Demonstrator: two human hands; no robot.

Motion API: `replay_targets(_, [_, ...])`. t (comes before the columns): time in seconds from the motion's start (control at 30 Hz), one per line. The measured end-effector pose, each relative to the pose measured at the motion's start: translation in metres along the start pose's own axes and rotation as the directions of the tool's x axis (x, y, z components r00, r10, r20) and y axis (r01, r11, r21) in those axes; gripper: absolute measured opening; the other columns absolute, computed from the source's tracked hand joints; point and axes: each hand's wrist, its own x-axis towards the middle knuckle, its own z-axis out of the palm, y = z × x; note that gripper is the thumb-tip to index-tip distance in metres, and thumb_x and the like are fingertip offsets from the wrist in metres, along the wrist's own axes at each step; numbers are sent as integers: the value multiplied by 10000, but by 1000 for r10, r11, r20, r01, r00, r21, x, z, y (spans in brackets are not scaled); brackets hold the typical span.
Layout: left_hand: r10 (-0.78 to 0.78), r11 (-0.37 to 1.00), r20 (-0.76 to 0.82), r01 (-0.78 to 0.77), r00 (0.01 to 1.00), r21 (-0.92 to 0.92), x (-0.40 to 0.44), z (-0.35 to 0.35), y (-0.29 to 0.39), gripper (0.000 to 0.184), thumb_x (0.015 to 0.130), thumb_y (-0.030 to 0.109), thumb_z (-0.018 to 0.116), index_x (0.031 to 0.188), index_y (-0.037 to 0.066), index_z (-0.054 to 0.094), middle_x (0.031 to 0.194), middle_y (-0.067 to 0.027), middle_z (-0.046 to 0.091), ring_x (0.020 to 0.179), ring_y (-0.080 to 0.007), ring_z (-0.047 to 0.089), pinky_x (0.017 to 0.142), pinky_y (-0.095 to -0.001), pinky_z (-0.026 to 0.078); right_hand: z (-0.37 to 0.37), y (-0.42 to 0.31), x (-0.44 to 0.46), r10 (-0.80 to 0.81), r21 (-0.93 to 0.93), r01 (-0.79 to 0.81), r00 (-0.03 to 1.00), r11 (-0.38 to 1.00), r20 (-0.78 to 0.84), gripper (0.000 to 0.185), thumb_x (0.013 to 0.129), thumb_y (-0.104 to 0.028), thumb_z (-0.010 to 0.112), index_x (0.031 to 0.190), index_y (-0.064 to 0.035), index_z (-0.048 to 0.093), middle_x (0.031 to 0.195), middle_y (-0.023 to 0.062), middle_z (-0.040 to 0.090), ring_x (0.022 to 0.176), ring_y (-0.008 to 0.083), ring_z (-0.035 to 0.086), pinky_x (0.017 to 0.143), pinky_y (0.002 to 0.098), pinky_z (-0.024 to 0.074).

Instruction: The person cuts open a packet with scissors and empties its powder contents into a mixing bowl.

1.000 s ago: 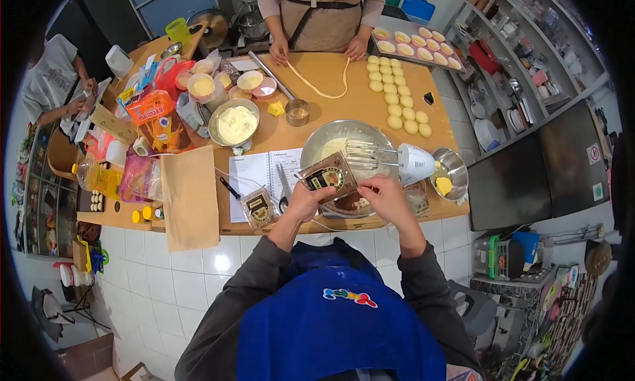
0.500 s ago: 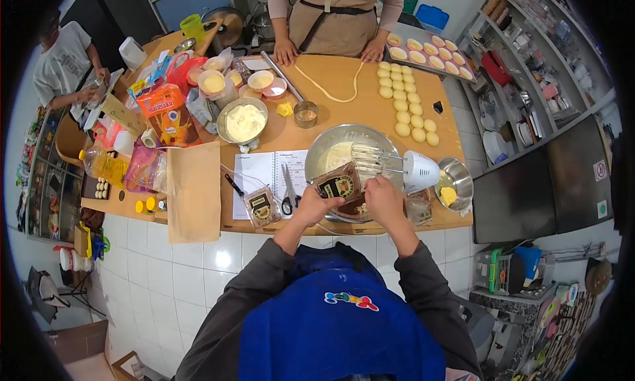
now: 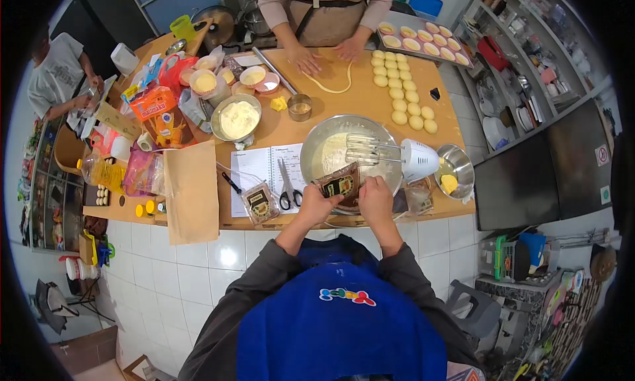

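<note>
A brown packet with a dark label (image 3: 339,184) is held over the near part of a large steel bowl (image 3: 316,139). My left hand (image 3: 316,208) grips its left side. My right hand (image 3: 376,199) is closed at the packet's right edge, fingers pinched together. Flour-like pale powder (image 3: 336,151) lies in the bowl. A white hand mixer (image 3: 419,161) rests at the bowl's right rim with its beaters over the powder. Left of my left hand are a similar packet (image 3: 260,203), scissors (image 3: 288,189) and an open notebook (image 3: 254,166).
Across the table a person (image 3: 324,24) has both hands on a dough strand (image 3: 331,88). Dough balls (image 3: 399,93) and a tray of filled cups (image 3: 423,40) are at the far right. A small bowl (image 3: 463,163) stands right. Another person (image 3: 59,77) is at the far left.
The held packet has tilted slightly and my right hand has closed in against its right edge. The co-worker's hands have moved onto the dough strand, now shorter and curved.
</note>
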Motion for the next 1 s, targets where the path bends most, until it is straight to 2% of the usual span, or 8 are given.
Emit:
replay_targets(0.13, [68,995,-3,-67,998,73,1,0,1,341,699,-19,678,1031,-42,602,917,-85,660,807,-112,589,737,-275,484,1,2,-1,8,4,-8,1000,1000,-24,80,723,-29,570,797,-4,553,769,159,525,719,352,546,632,427,455])
replay_targets(0.33, [49,993,10,-50,999,105,1,-2,16,356,693,8,692,1035,-35,604,892,-88,661,784,-118,583,723,-288,481,2,3,2,36,4,-35,998,999,-51,73,714,-23,569,777,-1,541,756,168,517,705,370,538,620,439,450])
replay_targets(0.43, [96,986,20,-98,995,134,1,-2,15,344,691,9,693,1023,-34,611,881,-96,663,764,-126,586,715,-292,480,3,4,2,47,16,-46,997,999,-60,63,712,-17,563,768,-1,538,746,172,513,701,371,536,622,442,448])
replay_targets(0.57, [41,985,25,-45,999,167,4,-4,9,319,685,16,698,990,-39,622,865,-110,668,749,-138,595,713,-298,480,4,4,2,63,14,-63,997,998,-44,52,722,-11,553,773,-5,544,756,171,523,705,369,541,624,441,448])
replay_targets(0.67, [6,982,0,-6,1000,188,4,-6,18,308,681,21,701,973,-43,625,854,-117,670,745,-140,598,713,-299,480,-2,9,4,68,46,-68,998,997,4,96,743,-31,565,836,-11,580,804,165,552,722,362,555,630,419,457])
replay_targets(0.77, [51,986,-43,-44,998,158,4,-8,20,301,680,24,699,964,-46,626,829,-130,670,736,-152,609,701,-305,484,-10,21,5,62,214,-79,994,974,86,177,756,-55,588,929,-27,611,844,148,572,734,345,567,639,386,467])
replay_targets(0.83, [114,987,-90,-102,989,127,5,-7,17,290,681,27,694,954,-47,628,792,-157,667,718,-180,629,680,-317,491,-17,17,5,105,232,-124,990,965,93,209,753,-76,601,957,-33,609,871,129,569,793,329,570,666,401,463])
replay_targets(1.0, [6,993,-10,-4,1000,115,7,-10,15,315,689,4,691,990,-45,611,871,-100,662,770,-124,595,714,-287,483,-15,15,1,93,201,-102,994,974,56,265,724,-72,625,988,-46,613,882,110,568,812,309,561,699,399,459])
